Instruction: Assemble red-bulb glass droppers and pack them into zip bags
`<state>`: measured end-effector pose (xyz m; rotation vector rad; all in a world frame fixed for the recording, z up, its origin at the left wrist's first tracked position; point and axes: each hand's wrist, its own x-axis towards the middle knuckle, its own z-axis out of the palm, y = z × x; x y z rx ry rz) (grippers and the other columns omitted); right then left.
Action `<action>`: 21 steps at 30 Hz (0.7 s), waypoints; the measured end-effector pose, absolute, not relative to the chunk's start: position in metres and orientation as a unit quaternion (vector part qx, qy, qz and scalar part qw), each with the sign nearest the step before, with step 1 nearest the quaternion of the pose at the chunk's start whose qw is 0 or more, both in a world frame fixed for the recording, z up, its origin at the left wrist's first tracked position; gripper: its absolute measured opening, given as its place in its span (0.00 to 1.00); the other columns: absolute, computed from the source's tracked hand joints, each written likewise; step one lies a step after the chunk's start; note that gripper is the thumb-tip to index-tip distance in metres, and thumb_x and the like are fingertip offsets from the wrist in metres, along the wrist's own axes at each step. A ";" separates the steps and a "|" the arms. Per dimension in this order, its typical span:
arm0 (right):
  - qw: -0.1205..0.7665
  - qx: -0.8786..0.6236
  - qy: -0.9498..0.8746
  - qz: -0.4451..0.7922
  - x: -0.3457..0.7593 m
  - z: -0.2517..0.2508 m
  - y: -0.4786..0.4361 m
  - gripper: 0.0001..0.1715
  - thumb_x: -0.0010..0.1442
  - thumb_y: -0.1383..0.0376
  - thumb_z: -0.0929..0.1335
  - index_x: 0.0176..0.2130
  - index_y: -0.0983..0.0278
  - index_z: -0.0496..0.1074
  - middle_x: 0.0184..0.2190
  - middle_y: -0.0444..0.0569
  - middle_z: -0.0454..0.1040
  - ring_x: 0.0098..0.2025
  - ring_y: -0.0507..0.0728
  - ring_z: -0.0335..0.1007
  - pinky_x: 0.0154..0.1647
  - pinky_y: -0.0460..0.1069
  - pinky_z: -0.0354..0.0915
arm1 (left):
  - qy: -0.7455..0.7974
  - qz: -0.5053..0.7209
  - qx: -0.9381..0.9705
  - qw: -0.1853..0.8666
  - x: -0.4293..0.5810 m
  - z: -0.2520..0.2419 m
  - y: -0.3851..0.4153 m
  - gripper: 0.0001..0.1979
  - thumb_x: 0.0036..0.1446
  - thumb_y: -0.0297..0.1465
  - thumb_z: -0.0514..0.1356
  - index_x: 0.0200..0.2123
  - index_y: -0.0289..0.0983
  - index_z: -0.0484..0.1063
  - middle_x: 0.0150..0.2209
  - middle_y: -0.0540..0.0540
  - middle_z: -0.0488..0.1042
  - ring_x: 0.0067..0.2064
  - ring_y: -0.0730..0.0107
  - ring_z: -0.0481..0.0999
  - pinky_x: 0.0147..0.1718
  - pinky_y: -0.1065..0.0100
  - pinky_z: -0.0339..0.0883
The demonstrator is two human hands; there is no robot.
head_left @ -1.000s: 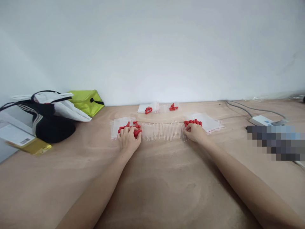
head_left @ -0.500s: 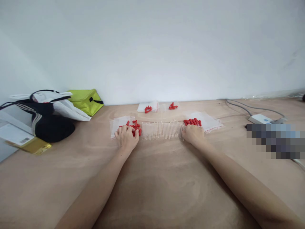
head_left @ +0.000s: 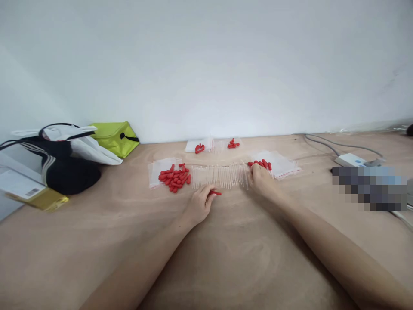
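Observation:
My left hand (head_left: 200, 205) is closed in a pinch around a red rubber dropper bulb (head_left: 218, 193), whose end points right, just in front of the row. Thin clear dropper tubes (head_left: 229, 176) lie side by side in that row between my hands. At the row's right end my right hand (head_left: 260, 180) is closed on a single dropper tube (head_left: 243, 163), its tip showing past the fingers. A heap of red bulbs (head_left: 176, 177) lies left of the tubes. Several finished-looking red pieces (head_left: 265, 163) lie just behind my right hand, partly hidden by it.
Clear zip bags (head_left: 284, 165) lie at the right and more bags (head_left: 155, 170) at the left. Farther back are small red bulbs (head_left: 200, 148) on a bag. A black cap (head_left: 72, 172), a lime-green bag (head_left: 111, 137) and a power strip (head_left: 351, 160) stand toward the sides.
My left hand has moved right and nearer from the heap, bringing one red bulb with it. My right hand has shifted slightly, and a tube tip now shows at its fingers.

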<state>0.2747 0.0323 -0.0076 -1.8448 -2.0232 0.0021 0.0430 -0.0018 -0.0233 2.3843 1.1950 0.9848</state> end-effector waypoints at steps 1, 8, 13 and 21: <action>0.237 -0.620 -0.747 0.030 0.276 -0.009 0.028 0.12 0.57 0.66 0.56 0.34 0.69 0.64 0.30 0.58 0.71 0.34 0.59 0.67 0.37 0.53 0.58 | 0.408 0.343 0.832 0.151 0.044 -0.022 -0.002 0.09 0.57 0.26 0.49 0.41 0.36 0.65 0.37 0.45 0.70 0.38 0.68 0.70 0.37 0.66 0.64; 0.387 -0.416 -0.812 0.138 0.265 -0.027 -0.009 0.12 0.58 0.68 0.57 0.41 0.64 0.63 0.36 0.52 0.72 0.37 0.55 0.68 0.37 0.49 0.63 | 0.398 0.338 0.836 0.168 0.044 -0.016 0.000 0.11 0.58 0.25 0.47 0.36 0.36 0.69 0.35 0.45 0.69 0.38 0.69 0.70 0.39 0.67 0.65; 0.382 -0.392 -0.823 0.153 0.256 -0.031 -0.011 0.18 0.56 0.74 0.56 0.43 0.63 0.66 0.37 0.51 0.72 0.38 0.54 0.68 0.38 0.50 0.63 | 0.400 0.343 0.833 0.168 0.044 -0.016 -0.001 0.10 0.58 0.26 0.47 0.36 0.36 0.67 0.35 0.45 0.70 0.38 0.69 0.70 0.38 0.66 0.65; 0.328 -0.410 -0.839 0.144 0.254 -0.028 -0.011 0.17 0.59 0.71 0.57 0.44 0.62 0.67 0.38 0.51 0.73 0.40 0.54 0.68 0.39 0.51 0.58 | 0.391 0.347 0.833 0.183 0.045 -0.013 -0.004 0.10 0.59 0.27 0.47 0.36 0.36 0.67 0.34 0.46 0.72 0.37 0.69 0.71 0.37 0.67 0.65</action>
